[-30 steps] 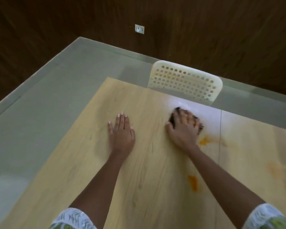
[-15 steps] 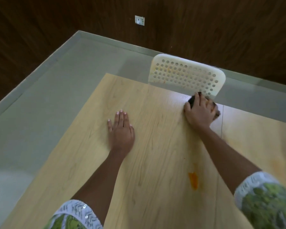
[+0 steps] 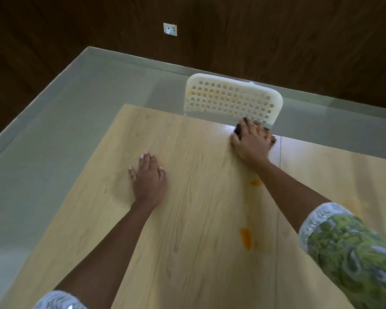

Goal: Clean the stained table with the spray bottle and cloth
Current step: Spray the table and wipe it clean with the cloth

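A light wooden table fills the lower view. My right hand presses a dark cloth onto the table near its far edge; the cloth is mostly hidden under the hand. My left hand rests flat on the table, fingers straight. An orange stain lies on the wood near my right forearm. A smaller orange spot shows just beside that forearm. No spray bottle is in view.
A white perforated chair back stands right behind the table's far edge, close to my right hand. A seam runs down the table on the right. Grey floor and a dark wooden wall lie beyond.
My right hand has slid the cloth away from me and to the right, up to the far edge by the chair. My left hand has stayed flat in place.
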